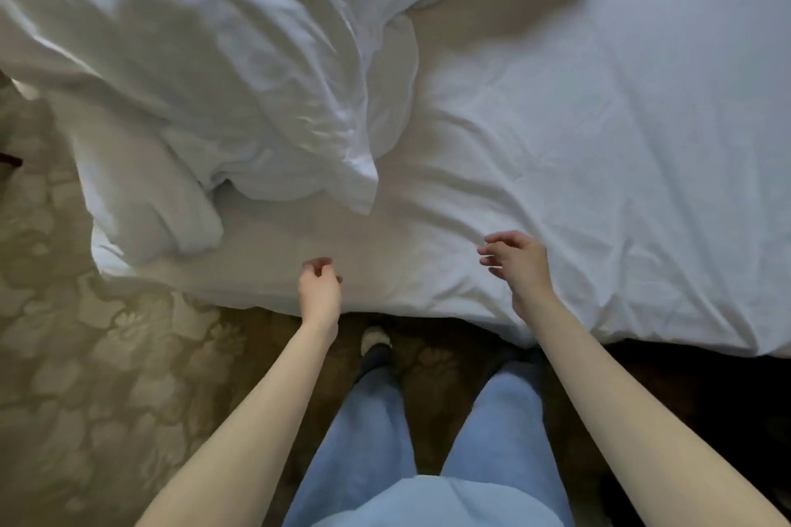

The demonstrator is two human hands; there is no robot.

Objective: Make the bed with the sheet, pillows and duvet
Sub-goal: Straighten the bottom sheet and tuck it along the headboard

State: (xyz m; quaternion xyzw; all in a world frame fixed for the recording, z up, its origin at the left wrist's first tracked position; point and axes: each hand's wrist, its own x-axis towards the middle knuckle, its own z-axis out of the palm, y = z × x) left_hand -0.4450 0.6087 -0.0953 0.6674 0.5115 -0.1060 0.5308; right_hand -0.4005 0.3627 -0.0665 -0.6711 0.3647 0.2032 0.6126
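L hand (pixel 319 291) & R hand (pixel 515 263) loose, empty, over sheet (pixel 599 141) near edge; duvet (pixel 192 56) bunched far-left

The bed (pixel 599 167) in front of me wears a white sheet (pixel 535 133), faintly creased, draped over its near edge. A rumpled white duvet (pixel 184 68) lies heaped on its left part, and the bed stands on patterned carpet (pixel 107 355).

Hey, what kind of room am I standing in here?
Most likely a bedroom, perhaps a hotel room: a bed with a white sheet, a bunched white duvet, and patterned carpet.
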